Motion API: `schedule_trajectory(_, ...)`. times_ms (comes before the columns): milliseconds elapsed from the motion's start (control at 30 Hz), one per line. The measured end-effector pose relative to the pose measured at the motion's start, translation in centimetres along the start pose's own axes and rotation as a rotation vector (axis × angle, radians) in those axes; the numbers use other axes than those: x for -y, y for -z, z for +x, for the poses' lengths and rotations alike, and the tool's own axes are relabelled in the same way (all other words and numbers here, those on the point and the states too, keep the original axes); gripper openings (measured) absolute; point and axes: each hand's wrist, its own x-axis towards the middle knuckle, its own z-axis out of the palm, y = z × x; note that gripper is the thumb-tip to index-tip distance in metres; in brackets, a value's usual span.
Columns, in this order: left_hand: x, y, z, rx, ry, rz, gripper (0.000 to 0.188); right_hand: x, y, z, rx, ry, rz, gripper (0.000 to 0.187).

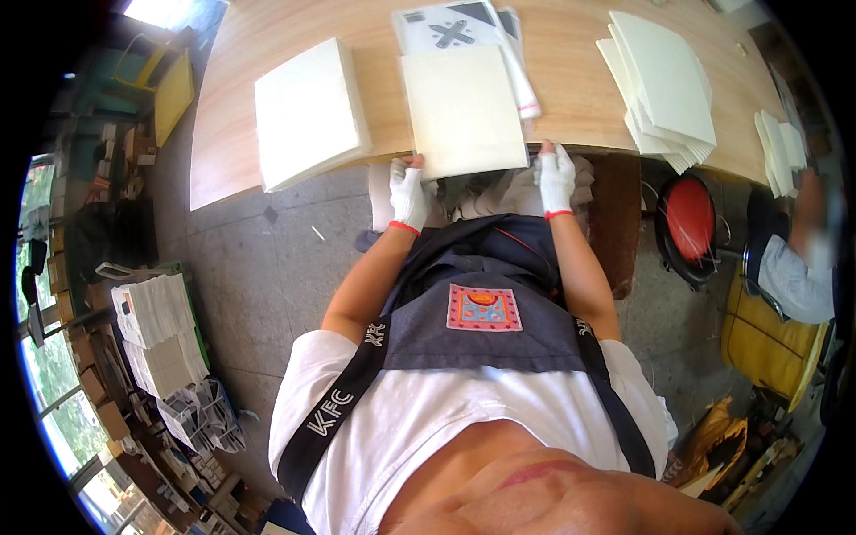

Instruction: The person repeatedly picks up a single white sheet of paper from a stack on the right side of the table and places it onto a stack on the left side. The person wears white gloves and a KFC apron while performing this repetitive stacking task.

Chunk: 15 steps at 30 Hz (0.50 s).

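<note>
Both gloved hands, left hand (409, 192) and right hand (556, 176), have their grip pinched on the near corners of the cream sheet stack (462, 111) overhanging the table (571, 98) edge, so an uneven pull could probably fan it out.

One view only: a fisheye camera sat on the person's head and looked steeply down and forward. The person's own chest and apron (481, 330) filled the six o'clock half, very near the lens. Both forearms ran up from there toward twelve o'clock, ending at the left hand (408, 192) and right hand (557, 176) at the table (571, 98) edge, at middle distance. The tabletop curved across the twelve o'clock rim, bent by the lens. Floor (259, 267) showed toward nine o'clock; a stool (689, 217) stood at three o'clock, farther off.
</note>
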Motion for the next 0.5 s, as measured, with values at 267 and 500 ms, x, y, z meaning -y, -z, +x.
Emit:
schedule_trajectory(267, -9.2, -0.6, -3.5, 0.191, -0.383, 0.419, 0.015, -2.0, -1.0, 1.0, 0.51, -0.069, -0.008, 0.015)
schedule_trajectory(500, -20.4, 7.1, -1.4, -0.197, -0.793, 0.633, 0.022, 5.3, -19.2, -2.6, 0.699, 0.031, -0.084, 0.015)
